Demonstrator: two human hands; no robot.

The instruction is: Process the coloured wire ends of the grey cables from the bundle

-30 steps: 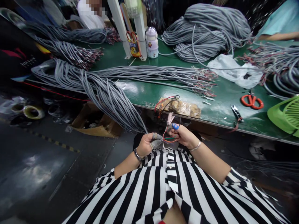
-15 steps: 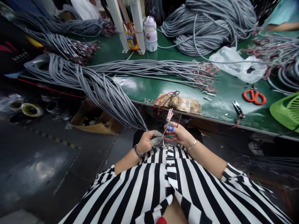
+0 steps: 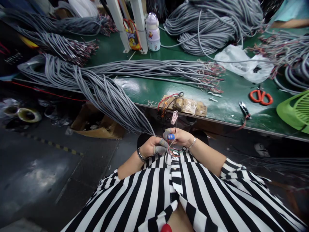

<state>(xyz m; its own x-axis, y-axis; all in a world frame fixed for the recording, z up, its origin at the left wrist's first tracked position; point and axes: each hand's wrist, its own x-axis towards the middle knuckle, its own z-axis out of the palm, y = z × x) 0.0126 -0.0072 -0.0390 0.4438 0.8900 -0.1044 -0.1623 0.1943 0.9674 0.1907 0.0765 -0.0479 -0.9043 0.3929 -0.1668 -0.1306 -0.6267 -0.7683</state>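
My left hand [image 3: 153, 147], with grey finger covers, is closed around the end of a grey cable, whose thin red, green and white wires [image 3: 174, 154] fan out below the fingers. My right hand [image 3: 181, 137] is closed in a pinch on thin wires close beside it; a blue band [image 3: 171, 136] wraps one finger. Just above the right fingertips is a pink clip [image 3: 174, 118]; what holds it up is unclear. A thick grey cable bundle [image 3: 116, 100] hangs off the table edge, its tip just behind my left hand.
On the green table [image 3: 142, 91] lie more grey cables [image 3: 156, 69], orange-handled scissors [image 3: 261, 97], small cutters [image 3: 244, 109], a plastic bag [image 3: 243, 64] and a taped block [image 3: 187, 105]. A bottle [image 3: 153, 32] stands behind. A cardboard box [image 3: 98, 125] sits on the floor.
My right hand has shifted left, closer to my left hand. The coloured wires, spread toward the right hand before, now droop lower. The whole view has shifted slightly.
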